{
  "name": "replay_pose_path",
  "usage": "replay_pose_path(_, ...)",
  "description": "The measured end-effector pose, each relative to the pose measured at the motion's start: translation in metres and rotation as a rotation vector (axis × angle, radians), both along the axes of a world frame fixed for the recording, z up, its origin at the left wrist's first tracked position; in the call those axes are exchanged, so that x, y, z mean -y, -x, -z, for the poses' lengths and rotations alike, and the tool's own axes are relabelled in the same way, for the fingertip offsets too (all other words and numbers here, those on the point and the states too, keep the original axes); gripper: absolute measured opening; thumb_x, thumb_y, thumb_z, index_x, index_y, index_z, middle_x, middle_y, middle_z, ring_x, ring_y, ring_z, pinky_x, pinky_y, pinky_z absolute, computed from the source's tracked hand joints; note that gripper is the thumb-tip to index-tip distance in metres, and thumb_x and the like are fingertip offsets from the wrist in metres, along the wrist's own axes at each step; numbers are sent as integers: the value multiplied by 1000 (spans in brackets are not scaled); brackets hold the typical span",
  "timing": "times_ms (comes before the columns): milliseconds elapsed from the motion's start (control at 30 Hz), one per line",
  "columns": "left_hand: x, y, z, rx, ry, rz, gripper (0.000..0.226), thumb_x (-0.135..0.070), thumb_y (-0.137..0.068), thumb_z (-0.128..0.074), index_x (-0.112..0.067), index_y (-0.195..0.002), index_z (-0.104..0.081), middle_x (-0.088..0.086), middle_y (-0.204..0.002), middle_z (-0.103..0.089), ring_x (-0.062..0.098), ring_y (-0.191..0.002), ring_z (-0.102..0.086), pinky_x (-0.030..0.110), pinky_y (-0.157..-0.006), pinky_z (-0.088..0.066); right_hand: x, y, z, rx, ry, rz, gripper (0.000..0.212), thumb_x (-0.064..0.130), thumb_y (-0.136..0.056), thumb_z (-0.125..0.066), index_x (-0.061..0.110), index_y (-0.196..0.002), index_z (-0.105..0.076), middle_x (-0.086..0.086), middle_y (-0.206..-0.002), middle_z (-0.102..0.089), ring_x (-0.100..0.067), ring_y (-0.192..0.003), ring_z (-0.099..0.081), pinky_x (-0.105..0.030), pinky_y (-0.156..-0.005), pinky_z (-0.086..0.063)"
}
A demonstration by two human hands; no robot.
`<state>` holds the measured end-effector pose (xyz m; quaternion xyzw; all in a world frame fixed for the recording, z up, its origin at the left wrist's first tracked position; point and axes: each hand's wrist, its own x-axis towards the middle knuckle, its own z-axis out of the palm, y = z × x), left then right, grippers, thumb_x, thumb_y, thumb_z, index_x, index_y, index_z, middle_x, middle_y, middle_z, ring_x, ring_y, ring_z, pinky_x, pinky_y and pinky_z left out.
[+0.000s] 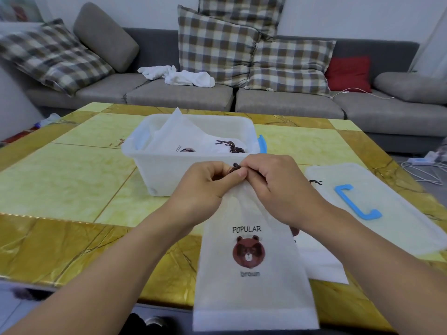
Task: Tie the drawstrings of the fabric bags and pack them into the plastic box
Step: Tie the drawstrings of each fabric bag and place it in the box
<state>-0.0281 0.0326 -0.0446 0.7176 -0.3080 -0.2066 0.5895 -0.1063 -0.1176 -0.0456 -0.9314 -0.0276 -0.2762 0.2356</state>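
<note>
1. Surroundings: box lid [377, 209] with blue handle [356, 201] lies flat on table [60, 184], right of the hands. Another white bag [321, 259] lies half under the held one. Grey sofa [183, 93] behind, plaid cushions, white cloth [181, 76].
2. Plastic box [169, 165] sits mid-table, just beyond the hands; holds packed bags [193, 139], dark cords on top.
3. Held fabric bag [251, 262] hangs over the table's near edge; print reads "POPULAR", bear face, "brown".
4. Left hand [205, 184] and right hand [273, 180], fingers curled, both pinch the drawstring [235, 168] at the gathered bag mouth.
</note>
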Motion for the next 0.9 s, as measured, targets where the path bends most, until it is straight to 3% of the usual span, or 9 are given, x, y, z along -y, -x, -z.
replay_pose_path(167,-6,-8,-2,133,42,-39,13,-20,-88,-74,-9,-82,-76,13,-79,-74,17,-66,-62,36,-67,-49,1,1,-1,5,23,-3,26,22,-97,-46,10,-77,-58,6,-66,-51,-16,-65,-45,-30,-62,-37)
replay_pose_path(333,-7,-10,-3,121,57,-83,7,-9,-83,-78,-11,-90,-80,5,-83,-78,26,-85,-75,44,-86,-60,4,1,-2,-5,42,24,26,22,-98,-47,10,-77,-57,10,-65,-48,-12,-65,-45,-23,-61,-35)
replay_pose_path(467,-13,-18,-7,189,-11,-126,12,-7,-76,-85,-14,-84,-80,1,-77,-78,11,-75,-74,21,-73,-57,8,4,-2,-32,34,10,22,18,-98,-51,12,-79,-61,11,-68,-53,-8,-66,-48,-18,-63,-36)
replay_pose_path(600,-15,-18,-6,441,-126,-139,11,-9,-81,-81,-20,-82,-80,-12,-68,-73,-3,-62,-65,7,-61,-46,9,6,-2,-78,18,5,21,14,-99,-56,10,-81,-65,4,-68,-59,-18,-66,-52,-28,-64,-42)
replay_pose_path(767,-11,-17,-3,599,-187,-208,13,-13,-83,-79,-26,-80,-78,-13,-70,-71,8,-75,-65,21,-74,-51,8,8,-5,-142,-98,-2,19,16,-97,-62,13,-81,-71,6,-61,-59,-12,-58,-48,-17,-56,-36)
replay_pose_path(900,-14,-28,-1,691,-278,-243,8,-14,-87,-76,-22,-85,-78,-3,-77,-71,10,-73,-65,25,-74,-53,19,13,-14,-209,-225,-5,17,21,-95,-67,12,-83,-75,14,-47,-41,-8,-48,-35,-14,-52,-29)
